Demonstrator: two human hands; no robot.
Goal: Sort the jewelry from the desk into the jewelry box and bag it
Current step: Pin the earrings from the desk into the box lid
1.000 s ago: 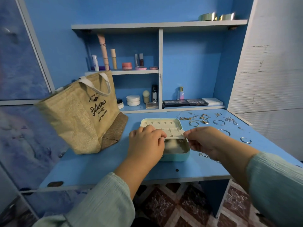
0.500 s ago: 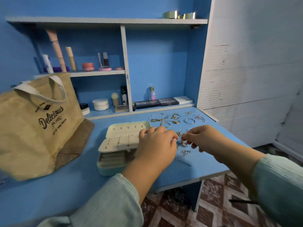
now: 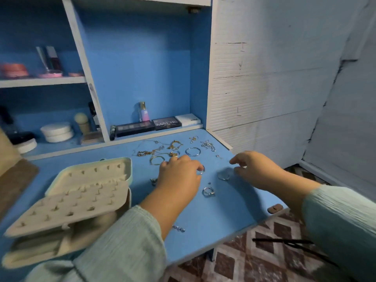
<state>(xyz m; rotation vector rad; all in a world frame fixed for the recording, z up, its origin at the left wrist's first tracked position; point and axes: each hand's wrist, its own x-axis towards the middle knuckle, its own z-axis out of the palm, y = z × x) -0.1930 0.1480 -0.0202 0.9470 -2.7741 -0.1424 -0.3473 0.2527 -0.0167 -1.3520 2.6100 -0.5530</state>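
Note:
The pale jewelry box [image 3: 61, 208] lies open on the left of the blue desk [image 3: 213, 216], its studded flap folded out. Loose jewelry is scattered to its right: gold chains [image 3: 158, 152], a silver bangle [image 3: 192, 151], a silver chain [image 3: 207, 144], a silver ring with a charm [image 3: 208, 191] and a small piece [image 3: 179, 228] near the front edge. My left hand [image 3: 181, 178] is palm down with its fingertips curled onto a small silver ring [image 3: 200, 171]. Beside a silver hoop [image 3: 223, 177], my right hand [image 3: 256, 169] hovers with loosely spread fingers. Only the brown bag's edge [image 3: 14, 180] shows, far left.
Shelves behind hold makeup palettes [image 3: 148, 125], a small perfume bottle [image 3: 143, 111], white jars [image 3: 57, 132] and lipsticks. A white slatted wall [image 3: 264, 88] borders the desk on the right. Patterned floor [image 3: 254, 259] lies below the desk's front edge.
Both hands left the jewelry box and moved right to the loose jewelry, spreading apart. The view swung right, so the bag is almost out of sight.

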